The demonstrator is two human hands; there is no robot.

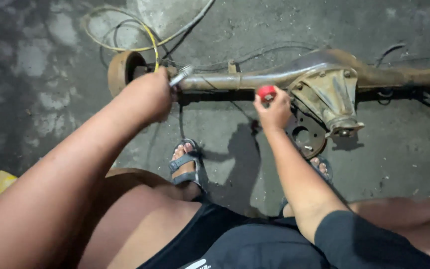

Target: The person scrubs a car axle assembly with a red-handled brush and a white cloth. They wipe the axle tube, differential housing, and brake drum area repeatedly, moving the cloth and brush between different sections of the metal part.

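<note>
Two hands working at a rusty rear axle [274, 74] on the concrete floor [399, 149]

Right hand [273, 110] fingers clench a red-handled tool [266, 92] just below the axle tube; left hand [150, 94] grips a silver metal tool [181, 75], tip beyond its knuckles, beside the brake drum [123, 69]

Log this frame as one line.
left hand: grips silver metal tool | right hand: holds red round-handled tool | both at rusty brown axle housing

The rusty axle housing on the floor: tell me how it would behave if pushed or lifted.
The axle housing looks like thick rusted metal, so probably heavy and rigid. Its bulging centre section and brake drum rest on the concrete floor, so it may rock more than roll.
</note>
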